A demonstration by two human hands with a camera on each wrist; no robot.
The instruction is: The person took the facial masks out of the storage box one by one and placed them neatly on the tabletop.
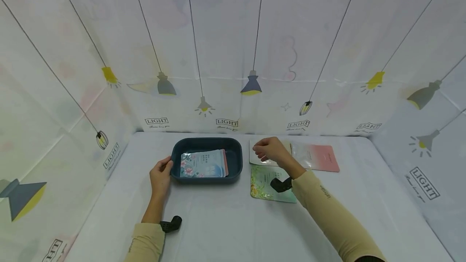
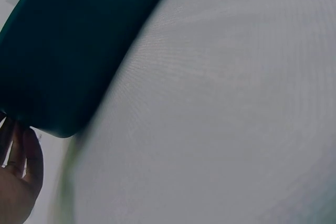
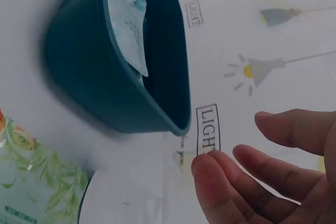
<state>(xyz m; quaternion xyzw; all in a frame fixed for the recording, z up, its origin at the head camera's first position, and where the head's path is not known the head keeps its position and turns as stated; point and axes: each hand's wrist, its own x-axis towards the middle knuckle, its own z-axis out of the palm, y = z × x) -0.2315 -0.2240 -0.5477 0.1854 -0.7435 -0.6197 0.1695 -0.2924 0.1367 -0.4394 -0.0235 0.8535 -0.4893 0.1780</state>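
Note:
A dark teal plastic basin (image 1: 207,180) stands at the back of the table, left of centre. Inside it lies a pale blue floral sheet mask packet (image 1: 202,164), with a reddish edge showing beneath. My left hand (image 1: 160,177) holds the basin's left end at the rim; in the left wrist view its fingers touch the basin wall. Empty, with fingers loosely bent and thumb apart, my right hand (image 1: 274,151) hovers over a cream packet (image 1: 256,155) and covers part of it. A green leafy packet (image 1: 263,183) lies just nearer, partly hidden by the right wrist.
A pink-and-white packet (image 1: 320,157) lies to the right of the cream one. The white-covered table (image 1: 218,221) meets a cloth backdrop (image 1: 225,43) printed with hanging lamps behind and at both sides. Black wrist devices (image 1: 281,184) sit on both arms.

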